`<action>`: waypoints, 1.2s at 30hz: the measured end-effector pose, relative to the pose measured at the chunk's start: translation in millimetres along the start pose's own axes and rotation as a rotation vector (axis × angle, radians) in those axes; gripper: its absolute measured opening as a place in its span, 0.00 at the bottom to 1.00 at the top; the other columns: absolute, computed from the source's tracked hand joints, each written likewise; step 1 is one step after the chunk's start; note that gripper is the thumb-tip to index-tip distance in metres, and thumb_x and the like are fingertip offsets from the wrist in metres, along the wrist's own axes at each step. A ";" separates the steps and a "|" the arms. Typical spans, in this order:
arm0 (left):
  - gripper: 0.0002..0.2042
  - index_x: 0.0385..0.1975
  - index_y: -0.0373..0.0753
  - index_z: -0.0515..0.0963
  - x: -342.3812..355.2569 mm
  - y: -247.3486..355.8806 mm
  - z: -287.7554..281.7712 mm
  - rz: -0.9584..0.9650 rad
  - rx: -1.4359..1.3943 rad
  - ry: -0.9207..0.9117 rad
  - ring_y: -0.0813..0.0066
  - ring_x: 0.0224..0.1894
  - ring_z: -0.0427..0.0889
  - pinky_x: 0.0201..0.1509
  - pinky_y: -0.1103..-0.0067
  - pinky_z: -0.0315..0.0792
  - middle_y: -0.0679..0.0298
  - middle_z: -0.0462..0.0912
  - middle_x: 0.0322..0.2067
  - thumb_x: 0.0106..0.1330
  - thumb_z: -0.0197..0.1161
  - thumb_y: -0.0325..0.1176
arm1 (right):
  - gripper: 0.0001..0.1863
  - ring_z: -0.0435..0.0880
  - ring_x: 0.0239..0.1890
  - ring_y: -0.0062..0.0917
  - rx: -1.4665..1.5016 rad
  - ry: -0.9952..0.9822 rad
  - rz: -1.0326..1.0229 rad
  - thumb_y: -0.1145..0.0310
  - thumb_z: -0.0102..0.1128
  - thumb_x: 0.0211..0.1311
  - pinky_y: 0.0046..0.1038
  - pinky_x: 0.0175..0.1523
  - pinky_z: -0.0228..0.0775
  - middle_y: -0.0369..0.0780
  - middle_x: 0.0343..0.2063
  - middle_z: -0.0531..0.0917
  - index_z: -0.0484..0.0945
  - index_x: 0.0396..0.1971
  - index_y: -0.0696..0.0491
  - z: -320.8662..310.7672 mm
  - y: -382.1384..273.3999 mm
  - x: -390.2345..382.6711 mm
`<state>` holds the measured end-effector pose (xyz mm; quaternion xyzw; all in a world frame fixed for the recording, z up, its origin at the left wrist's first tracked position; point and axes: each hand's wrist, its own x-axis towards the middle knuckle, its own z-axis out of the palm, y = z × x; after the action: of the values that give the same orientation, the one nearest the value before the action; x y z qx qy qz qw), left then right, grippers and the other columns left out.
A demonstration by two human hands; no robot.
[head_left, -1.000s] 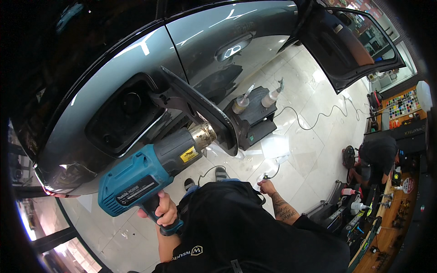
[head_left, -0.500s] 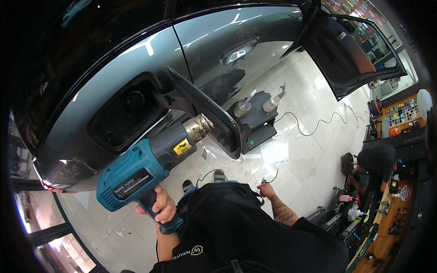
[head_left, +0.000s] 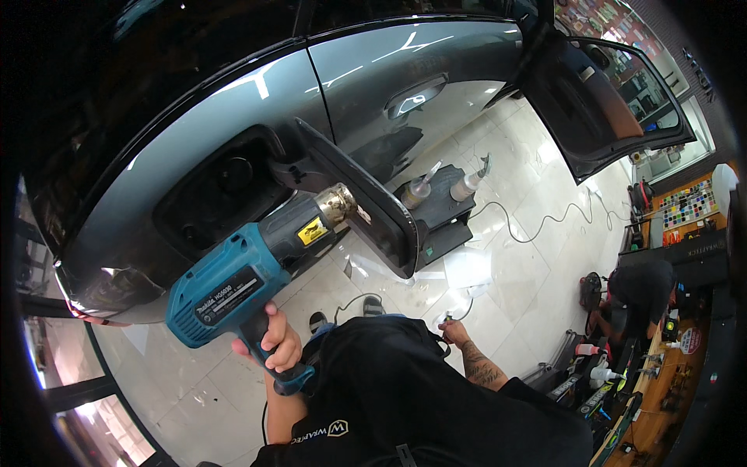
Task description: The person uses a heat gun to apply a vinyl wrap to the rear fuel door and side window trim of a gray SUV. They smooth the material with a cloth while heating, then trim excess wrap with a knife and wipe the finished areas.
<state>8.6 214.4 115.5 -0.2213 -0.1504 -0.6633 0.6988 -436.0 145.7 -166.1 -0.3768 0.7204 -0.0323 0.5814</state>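
My left hand [head_left: 282,342] is wrapped round the handle of a teal and black heat gun [head_left: 226,288]. Its metal nozzle [head_left: 337,204] points at the inner side of the opened fuel flap [head_left: 393,226], close to it; contact cannot be told. Behind the gun lies the dark fuel filler recess [head_left: 226,187] in the grey car panel [head_left: 257,86]. Lower down at my right side, the fingers of my right hand [head_left: 454,332] are closed around something small and pale, which I cannot make out.
Two spray bottles stand on a black stool [head_left: 447,204] beside the car. A thin cable [head_left: 521,233] crosses the tiled floor. An open car door [head_left: 595,101] juts out at far right. Another person [head_left: 642,288] bends near a wooden workbench [head_left: 677,373] with bottles and tools.
The heat gun's nozzle has risen slightly along the flap toward its hinge. The whole view has shifted a little. My right hand stays closed in about the same place.
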 end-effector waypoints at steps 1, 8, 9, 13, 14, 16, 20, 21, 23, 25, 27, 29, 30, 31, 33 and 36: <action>0.34 0.56 0.29 0.52 0.5 0.2 -0.1 0.007 0.001 0.002 0.77 0.17 0.71 0.14 0.84 0.63 0.63 0.67 0.26 0.59 0.64 0.41 | 0.10 0.68 0.11 0.20 -0.007 0.010 0.011 0.67 0.59 0.55 0.24 0.16 0.60 0.36 0.11 0.72 0.75 0.19 0.55 0.5 -2.2 -0.2; 0.34 0.56 0.29 0.52 6.2 2.2 -2.2 0.033 0.010 0.025 0.77 0.17 0.70 0.16 0.84 0.63 0.63 0.66 0.27 0.60 0.63 0.41 | 0.11 0.74 0.11 0.24 -0.050 0.001 -0.017 0.66 0.59 0.56 0.25 0.16 0.66 0.38 0.12 0.74 0.76 0.22 0.58 -3.5 -2.6 6.7; 0.34 0.57 0.29 0.52 7.1 3.0 -2.8 0.039 0.019 0.025 0.77 0.17 0.70 0.16 0.84 0.64 0.63 0.66 0.27 0.60 0.62 0.41 | 0.11 0.72 0.10 0.24 -0.029 0.010 -0.023 0.67 0.59 0.56 0.25 0.15 0.63 0.37 0.11 0.73 0.75 0.20 0.58 -2.6 -1.8 8.5; 0.33 0.57 0.29 0.50 12.6 4.7 -3.1 0.080 0.062 0.038 0.78 0.16 0.71 0.15 0.84 0.65 0.63 0.65 0.27 0.62 0.60 0.41 | 0.10 0.68 0.10 0.19 0.008 -0.017 -0.013 0.67 0.58 0.55 0.23 0.16 0.59 0.34 0.10 0.72 0.72 0.16 0.52 -4.5 -2.6 9.2; 0.32 0.57 0.29 0.49 14.1 5.1 -3.0 0.095 0.073 0.043 0.79 0.16 0.71 0.14 0.84 0.65 0.63 0.65 0.27 0.63 0.59 0.41 | 0.10 0.68 0.10 0.19 0.004 -0.011 -0.008 0.67 0.58 0.55 0.23 0.16 0.59 0.34 0.10 0.72 0.72 0.16 0.52 -4.1 -3.5 8.9; 0.32 0.57 0.28 0.49 15.7 7.0 -4.5 0.108 0.073 0.048 0.79 0.16 0.71 0.15 0.84 0.65 0.63 0.65 0.27 0.63 0.59 0.41 | 0.10 0.68 0.10 0.19 -0.003 0.001 -0.004 0.67 0.58 0.55 0.23 0.16 0.59 0.34 0.10 0.72 0.72 0.16 0.52 -3.7 -5.5 8.8; 0.32 0.57 0.28 0.49 19.3 10.5 -5.0 0.126 0.086 0.072 0.79 0.17 0.71 0.15 0.84 0.65 0.62 0.65 0.27 0.63 0.59 0.41 | 0.11 0.71 0.11 0.22 -0.038 0.016 0.007 0.67 0.59 0.56 0.24 0.16 0.63 0.36 0.11 0.73 0.74 0.19 0.55 -5.0 -7.2 11.8; 0.33 0.57 0.28 0.49 20.1 11.9 -6.2 0.122 0.089 0.062 0.79 0.17 0.70 0.16 0.84 0.65 0.63 0.65 0.28 0.63 0.59 0.42 | 0.11 0.72 0.11 0.23 -0.053 0.019 0.013 0.66 0.60 0.56 0.25 0.16 0.65 0.37 0.12 0.73 0.74 0.20 0.57 -5.5 -7.2 13.2; 0.34 0.58 0.28 0.50 21.5 14.6 -9.4 0.112 0.097 0.042 0.79 0.18 0.68 0.18 0.84 0.65 0.63 0.64 0.29 0.63 0.59 0.43 | 0.11 0.73 0.12 0.24 -0.036 0.014 0.012 0.66 0.60 0.56 0.25 0.17 0.66 0.37 0.12 0.73 0.75 0.21 0.57 -6.0 -8.1 13.6; 0.34 0.59 0.28 0.50 25.5 16.1 -7.2 0.119 0.086 0.065 0.78 0.19 0.69 0.18 0.84 0.65 0.62 0.65 0.30 0.62 0.59 0.41 | 0.10 0.72 0.11 0.22 -0.034 0.008 0.002 0.66 0.58 0.56 0.24 0.17 0.65 0.37 0.12 0.73 0.75 0.21 0.56 -5.3 -10.1 11.9; 0.34 0.59 0.27 0.49 27.2 17.1 -3.8 0.108 0.090 0.088 0.75 0.20 0.70 0.19 0.81 0.66 0.60 0.65 0.31 0.60 0.59 0.38 | 0.10 0.69 0.11 0.20 -0.046 0.006 -0.015 0.67 0.56 0.56 0.23 0.16 0.62 0.36 0.11 0.73 0.75 0.20 0.55 -3.9 -22.1 6.6; 0.35 0.60 0.26 0.48 26.9 19.3 -0.7 0.081 0.103 0.108 0.71 0.21 0.72 0.20 0.77 0.67 0.58 0.66 0.33 0.57 0.59 0.34 | 0.10 0.70 0.12 0.19 -0.055 -0.007 -0.112 0.66 0.55 0.58 0.23 0.18 0.63 0.36 0.11 0.73 0.77 0.23 0.56 -8.1 -38.2 10.2; 0.36 0.60 0.27 0.48 26.4 18.7 1.7 0.065 0.108 0.110 0.70 0.22 0.72 0.22 0.76 0.67 0.57 0.66 0.34 0.54 0.59 0.32 | 0.10 0.71 0.12 0.19 -0.061 -0.011 -0.160 0.65 0.54 0.58 0.22 0.18 0.63 0.36 0.11 0.73 0.78 0.25 0.56 -11.4 -50.4 11.3; 0.38 0.61 0.27 0.48 25.4 17.7 5.1 0.049 0.110 0.112 0.68 0.24 0.72 0.23 0.75 0.68 0.57 0.66 0.35 0.51 0.60 0.29 | 0.11 0.71 0.13 0.19 -0.133 -0.010 -0.300 0.64 0.54 0.59 0.21 0.19 0.63 0.35 0.12 0.73 0.79 0.27 0.56 -17.5 -66.1 14.7; 0.41 0.61 0.27 0.49 23.9 13.4 17.9 0.031 0.144 0.154 0.64 0.27 0.73 0.28 0.71 0.70 0.56 0.66 0.37 0.44 0.60 0.25 | 0.12 0.70 0.14 0.17 -0.119 0.014 -0.474 0.62 0.54 0.59 0.20 0.20 0.61 0.34 0.11 0.73 0.78 0.26 0.56 -21.5 -127.1 4.6; 0.41 0.61 0.28 0.51 27.2 6.8 32.7 0.074 0.379 0.164 0.64 0.28 0.73 0.30 0.72 0.70 0.56 0.66 0.38 0.42 0.61 0.23 | 0.12 0.66 0.14 0.12 0.051 -0.033 -0.726 0.60 0.56 0.60 0.18 0.20 0.57 0.29 0.11 0.69 0.76 0.25 0.53 -9.3 -265.5 -64.2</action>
<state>20.1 207.8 156.4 -0.0364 -0.2068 -0.6131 0.7616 -307.3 -10.3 17.8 -0.5939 0.5292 -0.2486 0.5527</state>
